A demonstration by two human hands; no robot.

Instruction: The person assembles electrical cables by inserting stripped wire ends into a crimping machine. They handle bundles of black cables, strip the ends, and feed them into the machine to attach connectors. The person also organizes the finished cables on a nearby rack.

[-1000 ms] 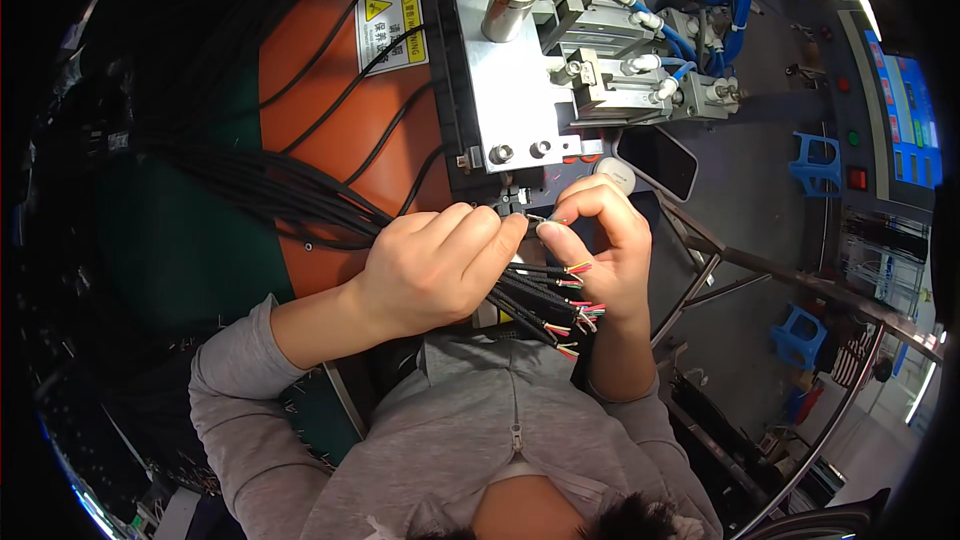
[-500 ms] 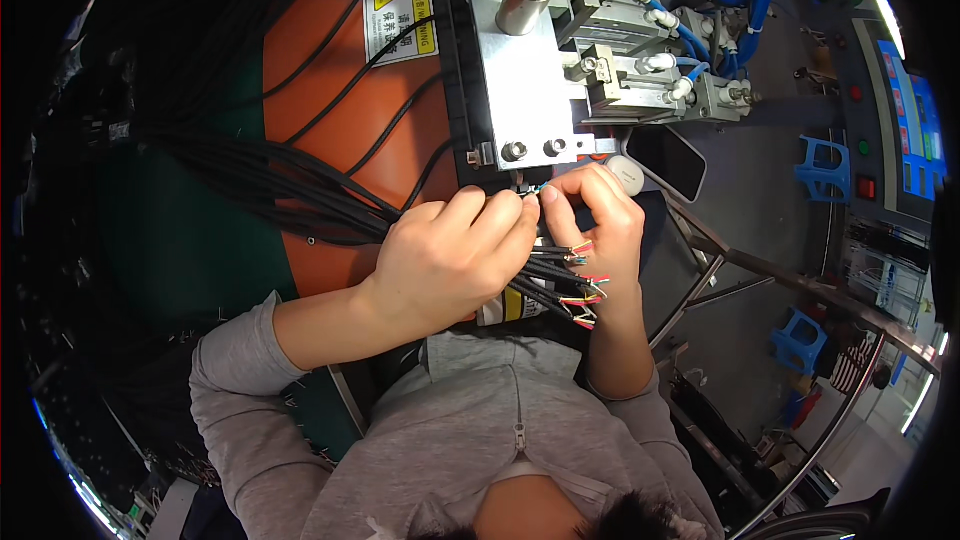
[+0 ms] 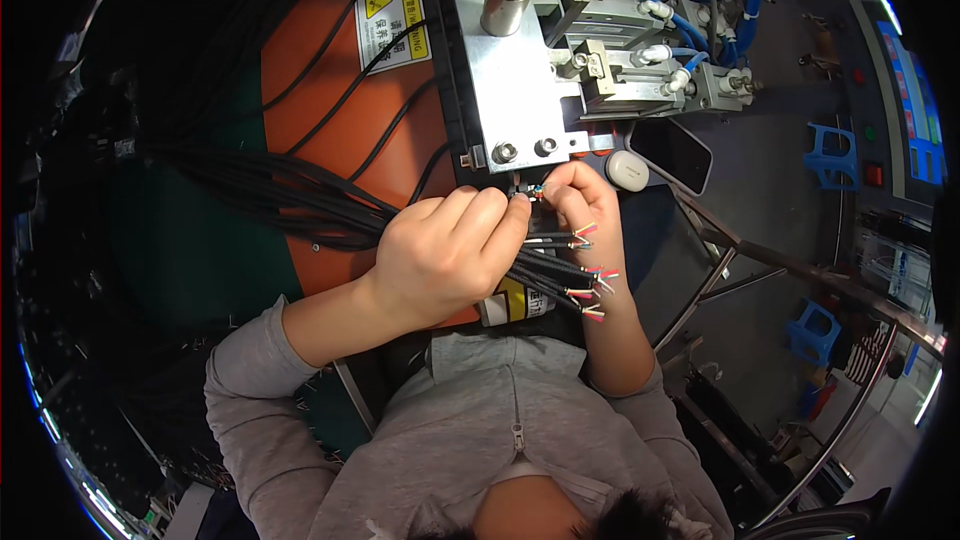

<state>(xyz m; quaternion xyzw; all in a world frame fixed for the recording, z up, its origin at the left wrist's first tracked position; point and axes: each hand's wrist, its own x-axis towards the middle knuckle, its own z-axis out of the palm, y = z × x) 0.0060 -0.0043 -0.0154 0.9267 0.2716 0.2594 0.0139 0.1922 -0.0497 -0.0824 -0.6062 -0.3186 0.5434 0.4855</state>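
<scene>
My left hand (image 3: 445,250) is closed round a bundle of black cables (image 3: 545,275), whose stripped ends fan out to the right in red, white and yellow wires. Its thumb and forefinger pinch one cable end just below the metal press head. Opposite them, my right hand (image 3: 585,198) is closed in a pinch at the small coloured wires (image 3: 537,192) of that end. The fingertips of both hands nearly meet there. The long part of the cables runs off to the left behind my left hand. Exactly how the right fingertips grip the wires is partly hidden.
Above my hands stands a metal press plate (image 3: 515,90) with bolts, beside pneumatic cylinders (image 3: 630,80) and blue hoses. A phone (image 3: 675,155) and a round white case (image 3: 627,171) lie right of my right hand. Below the cables is a yellow-labelled container (image 3: 515,302). A control panel stands far right.
My right fingers have shifted slightly and the coloured wires between the fingertips show more plainly. The cable ends have spread a little. The whole view has shifted slightly.
</scene>
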